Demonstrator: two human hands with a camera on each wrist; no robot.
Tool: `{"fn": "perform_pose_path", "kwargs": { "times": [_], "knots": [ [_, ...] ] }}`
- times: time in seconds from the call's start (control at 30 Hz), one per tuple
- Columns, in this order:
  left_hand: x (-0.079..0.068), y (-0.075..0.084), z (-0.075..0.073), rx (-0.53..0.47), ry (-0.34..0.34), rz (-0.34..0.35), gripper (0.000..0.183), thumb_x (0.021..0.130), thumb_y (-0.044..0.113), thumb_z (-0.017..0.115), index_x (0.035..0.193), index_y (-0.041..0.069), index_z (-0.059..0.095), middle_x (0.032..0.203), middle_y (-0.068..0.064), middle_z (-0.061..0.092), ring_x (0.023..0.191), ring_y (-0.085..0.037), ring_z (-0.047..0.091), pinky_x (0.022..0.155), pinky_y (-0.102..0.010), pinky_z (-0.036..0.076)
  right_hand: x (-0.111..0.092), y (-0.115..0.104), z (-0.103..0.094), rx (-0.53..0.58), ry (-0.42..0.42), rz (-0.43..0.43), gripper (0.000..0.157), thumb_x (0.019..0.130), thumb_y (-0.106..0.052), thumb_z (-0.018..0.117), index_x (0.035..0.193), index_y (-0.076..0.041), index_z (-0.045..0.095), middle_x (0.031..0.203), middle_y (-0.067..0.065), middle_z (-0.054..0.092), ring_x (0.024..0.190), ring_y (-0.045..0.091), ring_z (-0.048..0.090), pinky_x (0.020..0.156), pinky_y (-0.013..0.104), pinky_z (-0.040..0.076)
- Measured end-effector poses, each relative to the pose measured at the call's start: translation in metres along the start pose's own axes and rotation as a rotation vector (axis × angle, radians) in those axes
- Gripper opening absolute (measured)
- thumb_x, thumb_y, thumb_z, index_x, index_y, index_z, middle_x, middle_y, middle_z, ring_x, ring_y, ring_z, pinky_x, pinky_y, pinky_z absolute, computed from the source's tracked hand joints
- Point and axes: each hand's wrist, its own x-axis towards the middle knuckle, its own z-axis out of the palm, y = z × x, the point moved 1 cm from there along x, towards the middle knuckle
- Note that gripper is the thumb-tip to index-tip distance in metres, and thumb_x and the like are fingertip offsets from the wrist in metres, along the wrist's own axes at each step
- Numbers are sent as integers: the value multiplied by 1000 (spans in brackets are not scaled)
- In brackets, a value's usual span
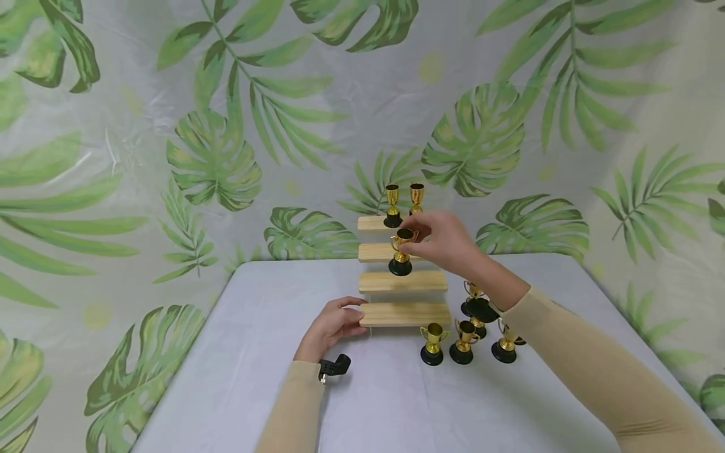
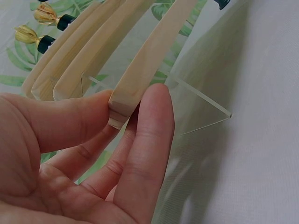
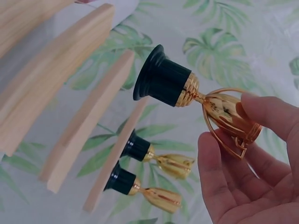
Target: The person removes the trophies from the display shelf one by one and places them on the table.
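A small gold trophy cup with a black base (image 1: 400, 267) is pinched by its cup between the thumb and fingers of my right hand (image 1: 444, 240). In the right wrist view this trophy (image 3: 166, 81) hangs in the air, apart from the wooden steps. My left hand (image 1: 334, 322) grips the left end of the lowest step (image 1: 404, 313) of a tiered wooden stand, thumb on one face and fingers on the other, as the left wrist view shows. Two more trophies, one on the left (image 1: 393, 202) and one on the right (image 1: 416, 196), stand on the top step (image 1: 370, 224).
Several trophies stand on the white-covered table (image 1: 249, 352) right of the stand, among them a front one (image 1: 432, 347) and its neighbour (image 1: 462, 343); my right forearm partly hides others. Clear supports (image 2: 201, 95) hold the steps. A leaf-patterned sheet (image 1: 317, 138) hangs behind.
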Motion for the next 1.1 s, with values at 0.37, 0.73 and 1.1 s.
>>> {"fn": "perform_pose_path", "kwargs": {
  "times": [0.37, 0.73, 1.1],
  "knots": [
    [-1, -1, 1, -1, -1, 1, 40, 90, -3, 64, 130, -5, 59, 106, -21, 63, 82, -24, 69, 72, -35, 62, -43, 9, -3, 50, -23, 46, 35, 87, -29, 82, 119, -21, 71, 108, -8, 69, 88, 11, 65, 72, 37, 56],
    [-2, 0, 1, -1, 7, -7, 41, 90, -4, 63, 130, -5, 59, 105, -21, 62, 83, -25, 68, 71, -34, 62, -87, 2, -6, 42, -10, 64, 32, 87, -30, 81, 117, -25, 70, 105, -10, 68, 88, 9, 65, 74, 29, 59],
    [0, -1, 1, 11, 8, -4, 39, 91, -3, 63, 130, -3, 59, 105, -22, 63, 79, -23, 68, 71, -33, 62, -130, 0, -4, 34, 33, 57, 32, 83, -23, 85, 112, -25, 71, 98, -14, 68, 81, 5, 65, 70, 24, 59]
  ]
}}
